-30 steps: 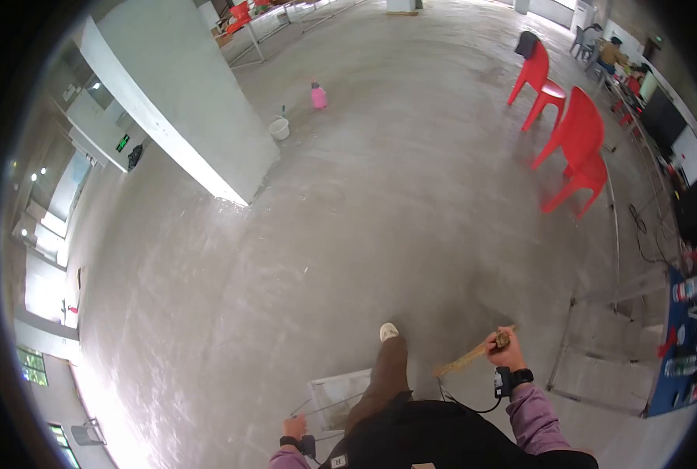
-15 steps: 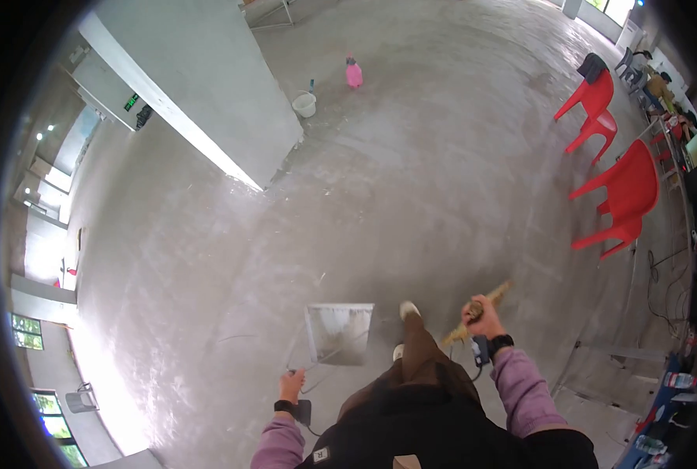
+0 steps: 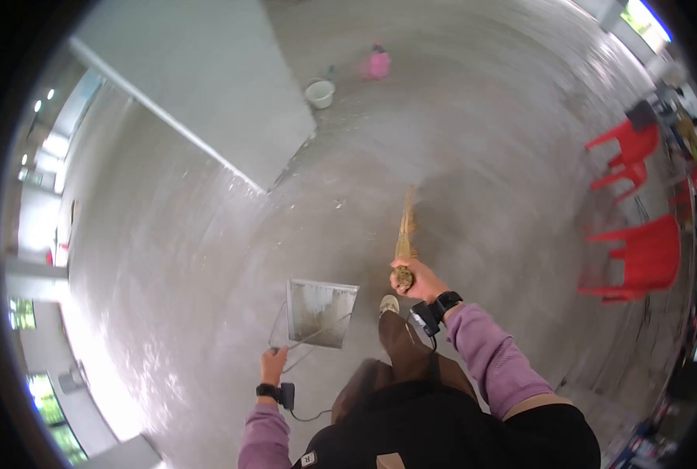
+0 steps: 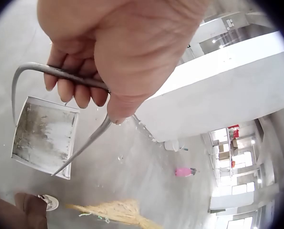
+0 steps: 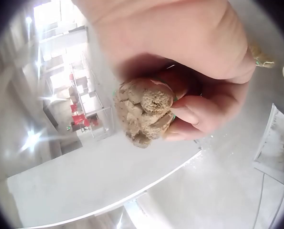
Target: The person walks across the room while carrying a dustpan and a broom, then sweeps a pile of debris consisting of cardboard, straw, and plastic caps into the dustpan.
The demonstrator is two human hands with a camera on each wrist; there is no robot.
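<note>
Two hands: both busy, one tool each.
Left hand [image 3: 272, 364]: my fingers curl round the bent metal handle [image 4: 61, 76] of the dustpan [image 3: 319, 313].
Right hand [image 3: 419, 280]: my fingers wrap tight round the bundled stub end of the straw broom [image 3: 404, 234]; the wrist view shows the cut stalk ends [image 5: 145, 110] poking out of my fist.
Dustpan: hangs low over the concrete floor [image 3: 207, 234], near my shoe [image 3: 388, 304], just left of the broom.
Broom: bristles point away from me, out over the floor.
Handling: the broom looks light and springy, best held at the stiff bound end; the pan seems thin, rigid metal, swinging easily on its wire handle.
Farther off: a white bucket [image 3: 319, 93] and pink bottle [image 3: 377, 63] far ahead, red chairs [image 3: 637, 250] to the right.
</note>
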